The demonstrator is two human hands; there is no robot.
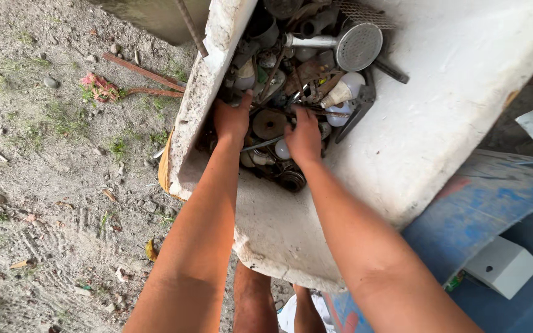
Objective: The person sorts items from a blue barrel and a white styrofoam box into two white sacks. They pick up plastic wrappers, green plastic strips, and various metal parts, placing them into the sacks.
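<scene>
Both my arms reach down into a worn white foam box (427,123) tilted on the ground. My left hand (231,117) rests on the scrap pile near the box's left wall, fingers spread, next to a rusty round disc (269,124). My right hand (304,135) presses on the pile beside that disc, fingers curled among metal bits; whether it grips anything is hidden. The pile holds a metal shower head (357,45), white light bulbs (342,114), pipe pieces and rusty parts.
Sandy ground with pebbles and sparse grass lies to the left, with rusty rods (143,73) and a pink scrap (97,85). A blue surface (501,203) with a small white box (502,265) sits at the right. My legs show below the foam box.
</scene>
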